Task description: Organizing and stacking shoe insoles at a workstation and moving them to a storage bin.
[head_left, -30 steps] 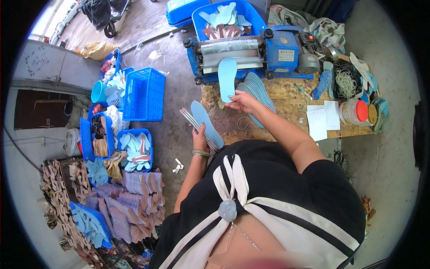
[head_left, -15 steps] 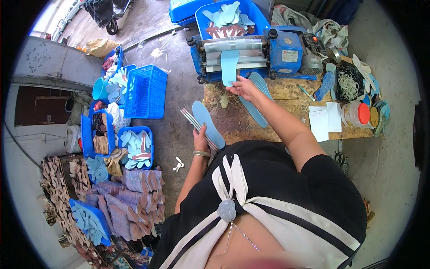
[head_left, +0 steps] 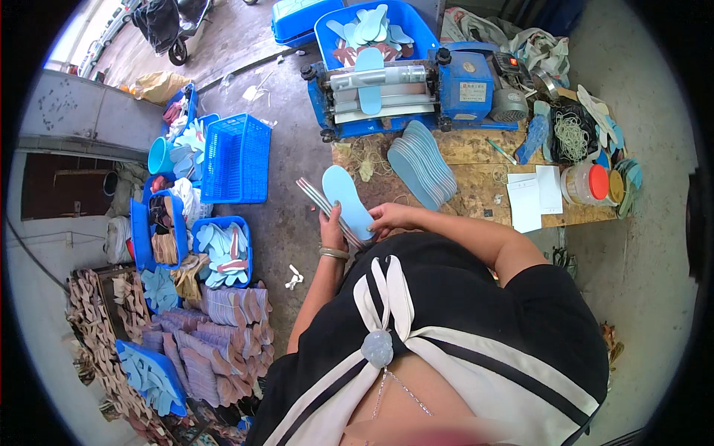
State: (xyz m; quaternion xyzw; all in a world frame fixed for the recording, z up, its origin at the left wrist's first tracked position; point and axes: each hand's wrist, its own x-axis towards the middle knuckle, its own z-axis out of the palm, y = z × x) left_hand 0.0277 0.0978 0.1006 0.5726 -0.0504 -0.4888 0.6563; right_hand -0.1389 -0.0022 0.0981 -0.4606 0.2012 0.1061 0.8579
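Note:
My left hand (head_left: 334, 229) is closed around a small stack of shoe insoles (head_left: 346, 195), the top one light blue, with pale and reddish edges showing beneath. At the stack's lower right end, the fingers of my right hand (head_left: 388, 218) pinch the top insole. Ahead, a blue roller machine (head_left: 387, 76) has one light blue insole (head_left: 370, 97) lying across its rollers, touched by neither hand. A fanned pile of light blue insoles (head_left: 422, 165) rests on the wooden table (head_left: 476, 175), just beyond my right forearm.
Behind the machine stands a blue bin (head_left: 325, 36) of insoles. To the left are an empty blue basket (head_left: 236, 157), a bin of insoles (head_left: 225, 253) and bundled insoles (head_left: 216, 327). Papers (head_left: 525, 201) and a red-lidded jar (head_left: 587, 183) sit at the table's right.
My right hand has let go of the insole at the machine and come back to the stack in my left hand. That insole has moved farther through the rollers.

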